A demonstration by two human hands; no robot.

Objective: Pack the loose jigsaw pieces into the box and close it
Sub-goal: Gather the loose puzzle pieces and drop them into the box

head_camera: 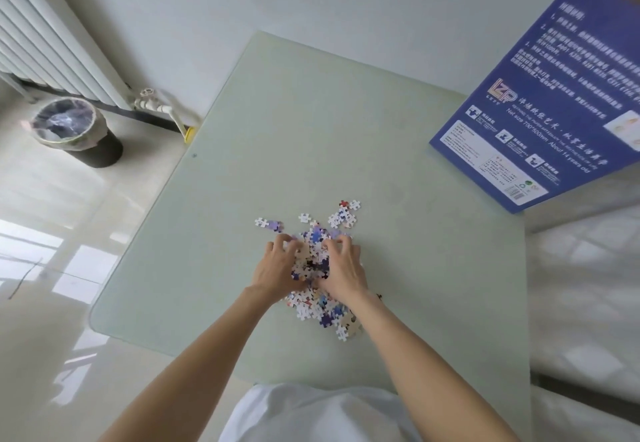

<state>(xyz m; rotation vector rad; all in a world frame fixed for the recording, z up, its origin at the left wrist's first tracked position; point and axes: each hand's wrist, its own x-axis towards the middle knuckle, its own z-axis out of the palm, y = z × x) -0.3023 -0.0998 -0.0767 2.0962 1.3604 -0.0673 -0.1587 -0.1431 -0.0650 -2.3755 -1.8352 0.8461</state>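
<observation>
I have my left hand (278, 267) and right hand (341, 268) curled around the jigsaw pieces (313, 268) heaped at the desk's (311, 130) centre, light and loose, best scooped from below toward the box (554, 95) at upper right.

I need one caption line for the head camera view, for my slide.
Both hands, left hand and right hand, gather the jigsaw pieces on the table; blue box lies far right.

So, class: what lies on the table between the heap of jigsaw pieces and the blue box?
Only bare table, seen in the head view, separates the heap of jigsaw pieces from the blue box.
</observation>
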